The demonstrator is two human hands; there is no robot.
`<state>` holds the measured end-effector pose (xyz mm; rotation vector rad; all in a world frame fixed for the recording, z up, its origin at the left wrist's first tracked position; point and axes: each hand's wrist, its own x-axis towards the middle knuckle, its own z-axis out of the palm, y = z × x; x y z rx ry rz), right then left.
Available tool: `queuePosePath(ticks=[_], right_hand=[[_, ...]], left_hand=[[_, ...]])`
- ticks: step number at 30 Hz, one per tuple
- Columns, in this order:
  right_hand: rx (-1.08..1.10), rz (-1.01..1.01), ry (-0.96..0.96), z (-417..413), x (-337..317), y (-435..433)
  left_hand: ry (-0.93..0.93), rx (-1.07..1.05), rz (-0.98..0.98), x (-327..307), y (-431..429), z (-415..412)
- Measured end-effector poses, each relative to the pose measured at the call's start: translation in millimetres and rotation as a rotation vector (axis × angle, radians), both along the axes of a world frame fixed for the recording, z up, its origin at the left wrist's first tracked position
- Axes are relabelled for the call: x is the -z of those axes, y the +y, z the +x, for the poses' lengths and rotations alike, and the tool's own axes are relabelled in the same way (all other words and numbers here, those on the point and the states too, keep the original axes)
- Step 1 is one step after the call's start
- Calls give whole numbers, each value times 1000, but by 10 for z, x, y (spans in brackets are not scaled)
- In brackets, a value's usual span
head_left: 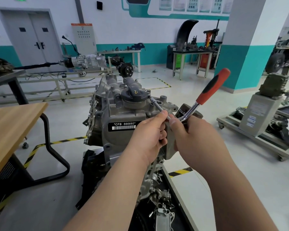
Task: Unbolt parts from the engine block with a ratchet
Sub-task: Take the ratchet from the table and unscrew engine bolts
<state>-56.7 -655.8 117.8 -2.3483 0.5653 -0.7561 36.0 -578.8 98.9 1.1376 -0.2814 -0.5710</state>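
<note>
A grey engine block [123,112] stands in the middle, with a black oil filler cap [134,95] on top and a black label plate on its near face. A ratchet with a red-and-black handle [212,87] points up to the right. Its thin extension bar [156,105] runs up-left to a bolt beside the cap. My left hand [148,135] pinches the extension bar near the ratchet head. My right hand [195,135] grips the ratchet at its head, below the chrome shaft; the head itself is hidden by my fingers.
A wooden table [12,130] with a black frame stands at the left. A grey wheeled stand [257,124] with machinery is at the right. Loose metal parts [163,209] lie on the black base below the engine. Workbenches and a teal pillar [245,64] fill the back.
</note>
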Motion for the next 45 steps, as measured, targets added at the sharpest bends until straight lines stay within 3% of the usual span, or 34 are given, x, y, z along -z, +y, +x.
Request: queuePosePath(ticks=[5,12,15,19,25,29,32,37,42,45], right_hand=[[-213,756,-158,8,69,53],[-585,1780,-289,16,187,278],[-710,2001,-335,-18,179,313],[-771,2083,-378,-17,159,337],[-637,2005,-360,2,130,313],[-550,1839,-327,22,141,282],[-421,1516,-262,55,187,231],[-230,723,-87,4,155,114],[-64,222,-11,-28,18,65],[37,-14,9,-17,-23,90]], left_hand=[[-15,58,-11,-56,34,-9],[110,111,-10,-110,44,-21],[107,118,25,-116,71,-21],[78,98,47,-118,78,-13],[49,58,33,-73,51,5],[87,58,0,-57,18,8],[80,43,-40,-40,-6,15],[34,43,-19,-42,5,27],[-10,65,2,-60,12,22],[-116,66,134,-123,45,-5]])
